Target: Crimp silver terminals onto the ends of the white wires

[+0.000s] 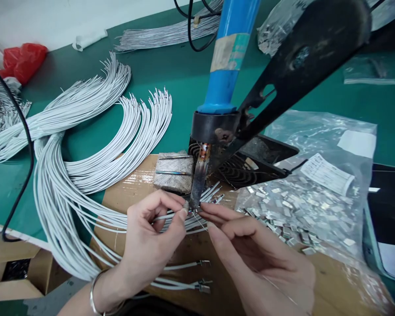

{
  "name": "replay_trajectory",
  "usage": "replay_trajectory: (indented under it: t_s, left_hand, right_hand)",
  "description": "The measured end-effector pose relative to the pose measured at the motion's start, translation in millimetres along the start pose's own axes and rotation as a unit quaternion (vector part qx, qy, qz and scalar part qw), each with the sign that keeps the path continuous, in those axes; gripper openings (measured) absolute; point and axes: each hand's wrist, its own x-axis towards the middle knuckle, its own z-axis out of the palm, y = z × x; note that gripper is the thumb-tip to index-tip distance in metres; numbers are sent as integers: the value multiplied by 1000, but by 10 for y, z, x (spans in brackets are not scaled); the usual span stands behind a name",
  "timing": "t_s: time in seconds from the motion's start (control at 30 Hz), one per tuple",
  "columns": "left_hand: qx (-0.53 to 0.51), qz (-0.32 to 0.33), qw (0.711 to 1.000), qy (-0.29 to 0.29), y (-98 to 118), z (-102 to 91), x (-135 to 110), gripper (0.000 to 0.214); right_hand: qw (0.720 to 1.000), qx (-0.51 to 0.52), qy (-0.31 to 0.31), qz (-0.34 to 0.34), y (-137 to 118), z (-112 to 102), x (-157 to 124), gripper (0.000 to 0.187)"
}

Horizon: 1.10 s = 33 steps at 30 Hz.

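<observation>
A bundle of white insulated wires point(194, 224) is gripped by the left hand point(151, 239), its thumb and fingers closed around the smooth, round strands. The wire ends are held just beside the flat metal tip point(199, 177) of a machine with a blue column point(225, 57). The right hand point(253, 259) is curved, with thumb and forefinger closed together at the wire ends; what is pinched there is too small to tell. Looped wire bundles point(85, 175) sweep in long arcs across a green bench mat point(181, 74). Beneath the hands lies a cardboard sheet point(118, 206), bearing a rough grey block point(173, 173) with two thin metal rods and wires with small metal terminals point(204, 285). Small flat metal tabs point(283, 215) fill a crinkled clear plastic bag point(299, 127).
</observation>
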Motion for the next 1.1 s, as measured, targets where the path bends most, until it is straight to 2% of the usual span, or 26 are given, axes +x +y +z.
replay_trajectory:
  t_s: [0.63,1.1]
  left_hand:
    - [4,-5,1000,-9,-45,-14,-24,10]
    - [-1,2,1000,-10,-17,-28,-23,10]
  right_hand:
    - [1000,0,-12,5,32,-16,-12,20]
    - [1000,5,14,11,14,15,-4,21]
